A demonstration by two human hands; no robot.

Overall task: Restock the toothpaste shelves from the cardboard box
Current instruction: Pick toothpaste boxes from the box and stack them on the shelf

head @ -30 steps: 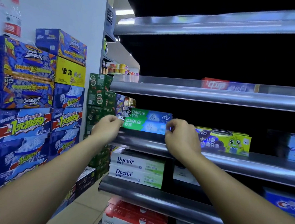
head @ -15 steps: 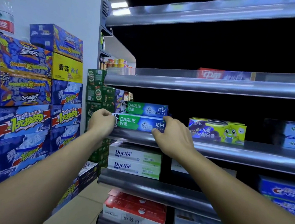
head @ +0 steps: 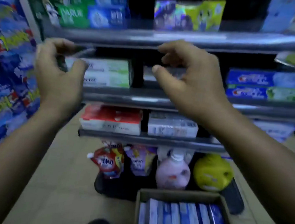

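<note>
- Head view, bottom right of the frame: the cardboard box [head: 180,195] sits open on the floor, with blue and white toothpaste cartons [head: 187,221] standing on edge side by side inside it.
- Above the box, at floor level: a red OMO pouch [head: 108,161], a purple pouch [head: 139,160], a pink bottle [head: 173,172] and a yellow pack [head: 212,173].
- Centre: the left hand [head: 59,75] and right hand [head: 189,83] are raised before the shelves, blurred, with fingers loosely curled and thumbs apart from them, holding nothing.
- Behind the hands: white-green Doctor cartons [head: 109,73]; blue cartons [head: 267,86] at right; red-white cartons [head: 111,117] one shelf lower.
- Top of the frame: two stacked Darlie cartons [head: 92,14] at upper left on the metal shelf rail [head: 166,37], with a yellow-purple children's pack [head: 188,12] well apart to their right.
- Left edge: stacked blue drink cases [head: 7,65].
</note>
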